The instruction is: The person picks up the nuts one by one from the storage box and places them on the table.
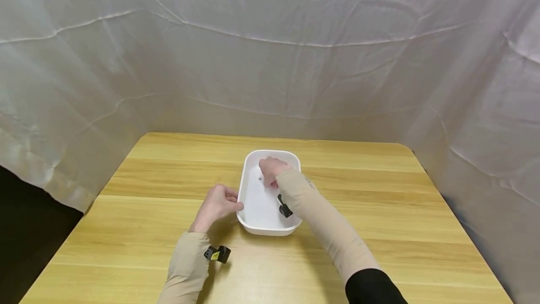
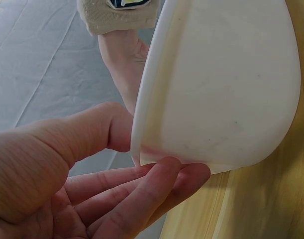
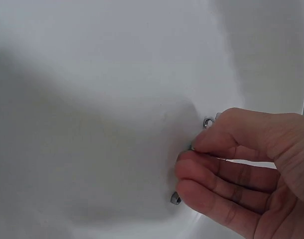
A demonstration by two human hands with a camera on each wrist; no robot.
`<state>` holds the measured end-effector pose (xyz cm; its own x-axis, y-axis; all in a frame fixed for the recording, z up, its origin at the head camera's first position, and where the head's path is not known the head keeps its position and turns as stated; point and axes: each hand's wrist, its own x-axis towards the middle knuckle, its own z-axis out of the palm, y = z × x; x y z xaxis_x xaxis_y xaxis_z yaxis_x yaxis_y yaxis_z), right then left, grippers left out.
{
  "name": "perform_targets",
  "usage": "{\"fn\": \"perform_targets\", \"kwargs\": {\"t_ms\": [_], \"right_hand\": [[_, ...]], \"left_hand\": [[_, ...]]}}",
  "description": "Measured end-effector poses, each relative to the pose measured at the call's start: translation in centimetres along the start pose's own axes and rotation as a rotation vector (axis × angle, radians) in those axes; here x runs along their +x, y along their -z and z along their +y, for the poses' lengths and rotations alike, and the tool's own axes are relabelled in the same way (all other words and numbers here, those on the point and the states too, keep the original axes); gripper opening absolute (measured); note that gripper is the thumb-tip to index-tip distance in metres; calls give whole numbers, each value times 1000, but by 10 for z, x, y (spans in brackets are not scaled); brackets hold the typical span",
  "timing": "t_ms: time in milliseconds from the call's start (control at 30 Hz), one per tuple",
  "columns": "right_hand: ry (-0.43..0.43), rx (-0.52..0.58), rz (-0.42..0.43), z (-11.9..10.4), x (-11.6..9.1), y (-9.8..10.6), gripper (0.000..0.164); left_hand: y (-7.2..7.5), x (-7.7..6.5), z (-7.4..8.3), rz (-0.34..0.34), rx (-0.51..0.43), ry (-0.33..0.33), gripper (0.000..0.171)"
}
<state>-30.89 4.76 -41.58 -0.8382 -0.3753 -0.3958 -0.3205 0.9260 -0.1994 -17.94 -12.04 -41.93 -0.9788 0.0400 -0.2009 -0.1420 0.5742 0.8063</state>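
Observation:
A white plastic tub [image 1: 261, 205] stands on the table. At its left rim my left hand [image 1: 216, 206] holds the wall, the thumb at the rim and the fingers against the outside [image 2: 231, 84]. Inside the tub, toward its far end, is my right hand [image 1: 272, 171]. Its thumb and fingertips come together low over the floor, pinching what seems a small metal nut, of which only a sliver shows in the right wrist view. Around these fingers lie a hex nut [image 3: 208, 122], partly hidden by the thumb, and another nut [image 3: 175, 198] beside the lower fingers.
The wooden table [image 1: 371, 201] extends on both sides of the tub. Pale grey cloth [image 1: 270, 69] hangs behind the table and along its sides. A small black wrist camera [image 1: 218, 254] sits on the left forearm.

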Motion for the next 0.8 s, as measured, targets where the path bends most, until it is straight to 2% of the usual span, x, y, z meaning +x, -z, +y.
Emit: {"fn": "perform_targets", "kwargs": {"t_ms": [433,800], "right_hand": [[-15,-4,-22,1,1,2,16],[30,115,-33,6,-5,11,16]], "left_hand": [[0,0,-2,5,-1,-3,33],[3,0,-1,-2,10,5,36]]}}
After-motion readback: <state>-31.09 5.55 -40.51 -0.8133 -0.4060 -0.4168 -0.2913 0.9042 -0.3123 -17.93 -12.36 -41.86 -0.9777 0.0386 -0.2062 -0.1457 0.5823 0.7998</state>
